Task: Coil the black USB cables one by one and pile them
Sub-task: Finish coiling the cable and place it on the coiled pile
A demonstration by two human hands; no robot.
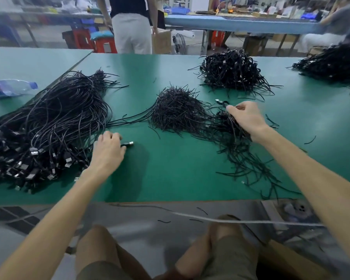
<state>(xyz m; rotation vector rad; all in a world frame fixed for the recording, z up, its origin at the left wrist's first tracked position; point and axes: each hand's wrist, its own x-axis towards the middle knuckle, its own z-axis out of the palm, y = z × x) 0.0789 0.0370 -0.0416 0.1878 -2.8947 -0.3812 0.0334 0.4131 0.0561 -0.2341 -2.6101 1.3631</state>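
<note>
Bottle (10, 87) beside cable pile (55, 122) — tie heap (176, 114) central.

A heap of uncoiled black USB cables (55, 122) is spread over the left of the table (170, 178), the leads fanned toward the far side and the metal-tipped plugs bunched near the front edge. One plug (127, 144) is gripped by the left hand (107, 150) just right of that heap, and another plug (220, 102) is pinched up by the right hand (247, 118). Coiled cables are piled in a mound (232, 71) at the far side, with a second mound (331, 63) at the far right
</note>
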